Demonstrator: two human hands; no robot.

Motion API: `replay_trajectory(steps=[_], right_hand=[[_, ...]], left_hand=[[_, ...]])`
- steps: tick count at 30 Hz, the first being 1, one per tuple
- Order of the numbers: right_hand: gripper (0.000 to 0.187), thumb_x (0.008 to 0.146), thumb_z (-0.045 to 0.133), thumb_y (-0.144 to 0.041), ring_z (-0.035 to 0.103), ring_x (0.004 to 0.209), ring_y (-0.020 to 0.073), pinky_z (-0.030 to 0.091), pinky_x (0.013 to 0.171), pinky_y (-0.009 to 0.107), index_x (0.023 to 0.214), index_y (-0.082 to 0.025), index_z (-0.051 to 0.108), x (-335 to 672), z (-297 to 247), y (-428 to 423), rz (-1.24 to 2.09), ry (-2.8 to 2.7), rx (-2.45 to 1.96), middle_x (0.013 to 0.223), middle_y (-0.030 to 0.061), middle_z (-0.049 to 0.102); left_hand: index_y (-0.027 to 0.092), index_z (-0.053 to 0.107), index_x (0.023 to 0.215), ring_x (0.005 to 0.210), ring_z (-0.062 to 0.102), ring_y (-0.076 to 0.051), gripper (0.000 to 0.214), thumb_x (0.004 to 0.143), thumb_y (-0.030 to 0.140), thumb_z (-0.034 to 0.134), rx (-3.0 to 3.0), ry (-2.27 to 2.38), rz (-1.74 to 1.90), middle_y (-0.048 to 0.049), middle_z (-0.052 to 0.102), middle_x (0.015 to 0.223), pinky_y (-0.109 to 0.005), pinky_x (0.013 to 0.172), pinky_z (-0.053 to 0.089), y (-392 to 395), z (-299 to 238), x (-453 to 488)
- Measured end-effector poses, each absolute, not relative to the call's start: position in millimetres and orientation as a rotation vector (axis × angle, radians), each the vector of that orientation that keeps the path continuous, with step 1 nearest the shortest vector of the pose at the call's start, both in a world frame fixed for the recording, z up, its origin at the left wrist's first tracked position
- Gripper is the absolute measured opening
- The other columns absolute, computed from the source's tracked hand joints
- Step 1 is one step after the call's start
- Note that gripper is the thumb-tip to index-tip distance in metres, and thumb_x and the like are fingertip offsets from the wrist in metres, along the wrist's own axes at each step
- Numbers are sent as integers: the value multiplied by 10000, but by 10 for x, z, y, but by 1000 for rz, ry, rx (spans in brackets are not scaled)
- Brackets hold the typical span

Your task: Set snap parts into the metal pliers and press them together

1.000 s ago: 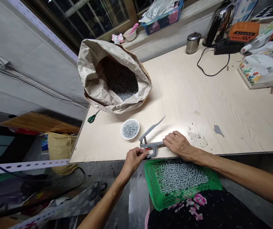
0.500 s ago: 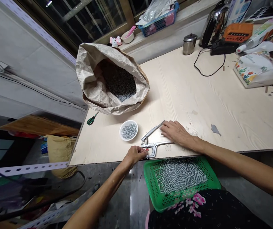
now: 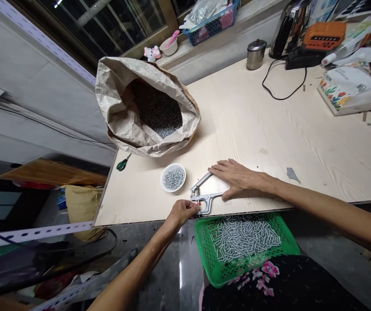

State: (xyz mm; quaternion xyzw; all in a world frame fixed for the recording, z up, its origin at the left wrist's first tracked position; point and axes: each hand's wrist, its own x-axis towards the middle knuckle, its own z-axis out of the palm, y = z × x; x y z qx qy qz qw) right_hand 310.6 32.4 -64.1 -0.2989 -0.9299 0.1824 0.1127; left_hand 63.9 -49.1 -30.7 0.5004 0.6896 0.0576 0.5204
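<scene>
Silver hand-press pliers (image 3: 206, 203) with a spring and a red part at the jaw lie near the table's front edge, handles spread apart. My right hand (image 3: 237, 175) spans both handles, fingers on the upper one and thumb against the lower. At the jaw, my left hand (image 3: 184, 211) is closed in a pinch; whatever is between its fingertips is too small to make out. A white bowl (image 3: 165, 186) of small shiny metal pieces stands just behind the pliers. Below the table edge, a green basket (image 3: 209, 270) holds many small ridged metal pieces.
A big woven sack (image 3: 116, 99) of dark metal pieces stands open on the table (image 3: 237, 125). Green-handled scissors (image 3: 121, 165) lie by the left edge. Farther back are a lidded metal canister (image 3: 256, 55), a kettle (image 3: 291, 28), a black cord and a tissue pack (image 3: 344, 88).
My right hand has spread and turned, its thumb now against the lower handle and its fingers over the upper one. My left hand stays at the jaw. The view has shifted slightly.
</scene>
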Motion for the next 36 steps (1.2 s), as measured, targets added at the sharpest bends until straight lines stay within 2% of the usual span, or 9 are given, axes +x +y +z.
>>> replay_trajectory(steps=[10, 14, 17, 19, 25, 29, 32, 35, 36], right_hand=[[776, 732, 729, -456, 483, 977, 271, 365, 787, 377, 1375, -200, 377, 3127, -622, 138, 523, -2615, -905, 1111, 110, 612], [773, 739, 739, -394, 481, 940, 253, 389, 764, 360, 1374, -159, 365, 3091, -660, 47, 547, -2563, -946, 1081, 117, 602], [772, 745, 736, -371, 487, 950, 251, 408, 784, 374, 1371, -141, 348, 3085, -615, -11, 545, -2553, -960, 1088, 129, 595], [738, 749, 731, -367, 489, 981, 254, 415, 810, 385, 1350, -144, 365, 3116, -547, -40, 530, -2548, -959, 1123, 139, 575], [384, 768, 714, -337, 487, 910, 224, 423, 757, 345, 1056, -139, 554, 3198, -455, -85, 471, -2580, -1069, 996, 101, 565], [67, 863, 594, -223, 481, 808, 184, 396, 719, 319, 841, -160, 583, 3064, -627, -86, 381, -2604, -1091, 849, 56, 569], [147, 900, 528, -202, 481, 763, 173, 387, 699, 317, 767, -162, 578, 2986, -707, -76, 349, -2631, -1100, 789, 48, 569], [101, 865, 593, -253, 502, 839, 197, 409, 736, 336, 895, -158, 602, 3026, -655, -64, 348, -2631, -1102, 891, 70, 596], [222, 835, 637, -299, 504, 904, 218, 418, 761, 353, 996, -152, 594, 3060, -617, -65, 350, -2623, -1094, 982, 94, 599]], left_hand=[[142, 582, 536, 519, 449, -122, 376, 667, 488, 647, 1367, 1766, 120, 15, 482, 510, -248, 531, 317, -579, -286, 653], [157, 658, 908, 877, 572, -232, 249, 812, 375, 586, 2023, 1843, 263, -83, 624, 924, -330, 733, 445, -641, -236, 857], [187, 515, 1231, 1130, 484, -271, 423, 850, 361, 573, 2378, 1536, 304, -125, 538, 1259, -427, 914, 430, -486, -271, 1051], [199, 422, 1322, 1157, 461, -269, 519, 859, 385, 566, 2469, 1345, 228, -125, 483, 1340, -444, 947, 418, -315, -307, 1129], [187, 476, 1271, 995, 497, -246, 444, 878, 378, 550, 2527, 1211, 26, -101, 577, 1141, -407, 863, 443, -113, -353, 1154], [181, 591, 1085, 916, 504, -229, 271, 940, 341, 428, 2526, 1325, 93, -84, 616, 982, -373, 804, 447, -235, -438, 1191], [170, 630, 957, 876, 518, -226, 286, 950, 338, 399, 2522, 1414, 95, -80, 632, 893, -359, 777, 452, -286, -510, 1236], [180, 617, 1070, 968, 532, -239, 267, 925, 345, 464, 2480, 1436, 196, -95, 641, 1044, -381, 828, 464, -317, -513, 1216], [189, 592, 1141, 1033, 524, -246, 296, 911, 350, 495, 2457, 1440, 276, -104, 618, 1138, -396, 868, 458, -337, -493, 1179]])
